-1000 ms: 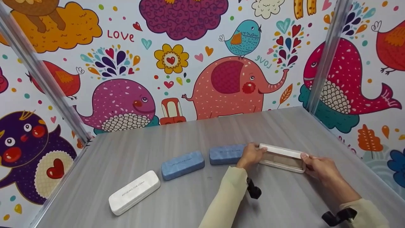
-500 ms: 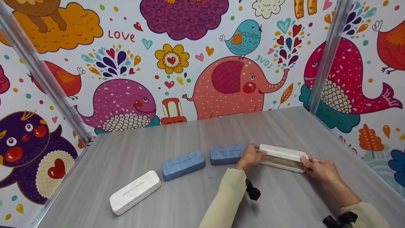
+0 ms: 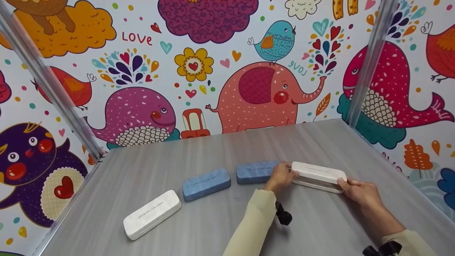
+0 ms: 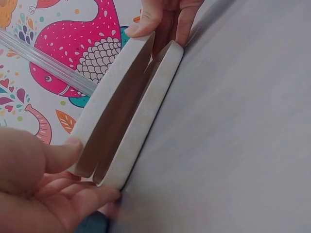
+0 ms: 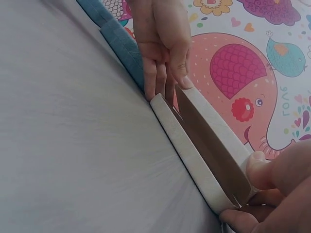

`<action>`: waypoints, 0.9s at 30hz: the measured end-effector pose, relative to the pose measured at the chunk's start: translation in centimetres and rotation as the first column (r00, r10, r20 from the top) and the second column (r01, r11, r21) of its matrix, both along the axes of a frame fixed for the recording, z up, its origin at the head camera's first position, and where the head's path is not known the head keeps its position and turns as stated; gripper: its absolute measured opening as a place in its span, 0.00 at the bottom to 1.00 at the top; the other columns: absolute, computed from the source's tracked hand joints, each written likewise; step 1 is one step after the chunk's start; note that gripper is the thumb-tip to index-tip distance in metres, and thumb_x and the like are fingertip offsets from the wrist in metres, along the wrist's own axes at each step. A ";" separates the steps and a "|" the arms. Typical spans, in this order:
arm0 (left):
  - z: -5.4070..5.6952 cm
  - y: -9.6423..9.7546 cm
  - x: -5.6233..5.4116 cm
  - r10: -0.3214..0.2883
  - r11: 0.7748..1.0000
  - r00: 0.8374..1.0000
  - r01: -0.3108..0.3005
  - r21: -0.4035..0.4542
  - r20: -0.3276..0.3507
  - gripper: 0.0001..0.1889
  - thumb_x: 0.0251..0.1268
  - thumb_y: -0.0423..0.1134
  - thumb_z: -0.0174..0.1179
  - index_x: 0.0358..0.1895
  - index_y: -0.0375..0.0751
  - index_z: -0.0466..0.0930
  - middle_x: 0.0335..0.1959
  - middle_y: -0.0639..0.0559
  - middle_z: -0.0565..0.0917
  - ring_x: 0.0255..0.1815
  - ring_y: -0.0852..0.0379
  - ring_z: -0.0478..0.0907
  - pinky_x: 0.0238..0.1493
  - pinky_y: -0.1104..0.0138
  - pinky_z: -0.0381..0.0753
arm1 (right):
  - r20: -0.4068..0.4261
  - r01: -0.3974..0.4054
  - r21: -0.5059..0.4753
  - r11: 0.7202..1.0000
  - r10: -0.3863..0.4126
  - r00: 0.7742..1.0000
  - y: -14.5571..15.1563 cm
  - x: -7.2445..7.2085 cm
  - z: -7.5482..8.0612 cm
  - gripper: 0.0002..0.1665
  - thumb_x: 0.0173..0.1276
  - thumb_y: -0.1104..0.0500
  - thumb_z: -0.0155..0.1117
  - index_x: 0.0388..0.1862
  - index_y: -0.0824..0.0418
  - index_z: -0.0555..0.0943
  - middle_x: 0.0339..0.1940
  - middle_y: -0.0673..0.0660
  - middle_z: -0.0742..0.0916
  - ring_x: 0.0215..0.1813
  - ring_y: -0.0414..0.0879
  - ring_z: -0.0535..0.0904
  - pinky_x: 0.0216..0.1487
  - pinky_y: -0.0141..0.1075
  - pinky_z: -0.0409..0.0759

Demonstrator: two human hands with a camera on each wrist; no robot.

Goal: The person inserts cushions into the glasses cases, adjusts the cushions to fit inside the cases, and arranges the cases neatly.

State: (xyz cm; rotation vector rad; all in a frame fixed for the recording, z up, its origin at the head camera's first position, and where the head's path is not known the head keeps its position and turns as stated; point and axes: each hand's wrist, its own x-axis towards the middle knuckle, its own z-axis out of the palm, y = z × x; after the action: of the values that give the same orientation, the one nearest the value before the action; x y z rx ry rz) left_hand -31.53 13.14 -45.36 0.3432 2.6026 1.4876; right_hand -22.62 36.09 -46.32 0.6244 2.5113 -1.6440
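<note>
At the table's right side lies a white glasses case (image 3: 318, 171), its lid partly raised and a narrow gap along its front. My left hand (image 3: 280, 176) grips its left end, and my right hand (image 3: 362, 192) holds the right end. In the left wrist view, the left thumb (image 4: 65, 154) rests on the lid's edge while the fingers lie by the base. The right thumb (image 5: 257, 170) presses the lid likewise in the right wrist view. Inside, the case (image 5: 209, 150) looks brown; its contents cannot be made out.
A blue glasses case (image 3: 256, 173) sits just left of my left hand, partly hidden by it. Farther left are another blue case (image 3: 207, 185) and a closed white case (image 3: 153, 215). Cartoon-printed walls with metal corner posts (image 3: 366, 67) bound the grey table (image 3: 213, 231).
The white case's lid has come down, so its opening is narrower and the lid's top shows more. Both hands stay at the case's ends. The other cases have not moved.
</note>
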 end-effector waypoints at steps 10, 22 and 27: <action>-0.2 0.1 0.3 0.026 0.999 0.999 -0.027 0.046 0.031 0.07 0.64 0.30 0.65 0.43 0.35 0.80 0.38 0.47 0.84 0.33 0.60 0.73 0.34 0.69 0.77 | 0.001 0.030 0.044 0.999 -0.030 1.000 -0.2 0.1 -0.2 0.50 0.69 0.32 0.60 0.73 0.62 0.54 0.77 0.73 0.52 0.80 0.71 0.47 0.78 0.63 0.49; -0.5 0.0 0.4 0.016 0.998 0.999 -0.014 0.062 -0.028 0.07 0.60 0.27 0.67 0.40 0.32 0.80 0.33 0.47 0.84 0.31 0.63 0.70 0.34 0.73 0.74 | -0.052 0.042 0.057 0.997 -0.039 0.998 -0.5 0.1 -0.4 0.44 0.71 0.40 0.61 0.73 0.63 0.56 0.76 0.71 0.56 0.80 0.69 0.49 0.79 0.60 0.54; -0.5 0.1 0.5 0.019 0.997 0.999 -0.017 0.072 -0.027 0.07 0.58 0.25 0.67 0.38 0.32 0.80 0.34 0.46 0.87 0.32 0.63 0.72 0.35 0.73 0.76 | -0.042 0.050 0.032 0.998 -0.049 0.998 -0.5 0.1 -0.6 0.46 0.70 0.39 0.63 0.74 0.63 0.56 0.76 0.70 0.56 0.81 0.69 0.48 0.79 0.60 0.53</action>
State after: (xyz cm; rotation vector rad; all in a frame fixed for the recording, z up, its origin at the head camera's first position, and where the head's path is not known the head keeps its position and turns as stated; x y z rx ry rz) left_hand -31.06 13.21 -45.90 0.3509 2.5846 1.5960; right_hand -22.47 35.61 -46.87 0.6681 2.5771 -1.6505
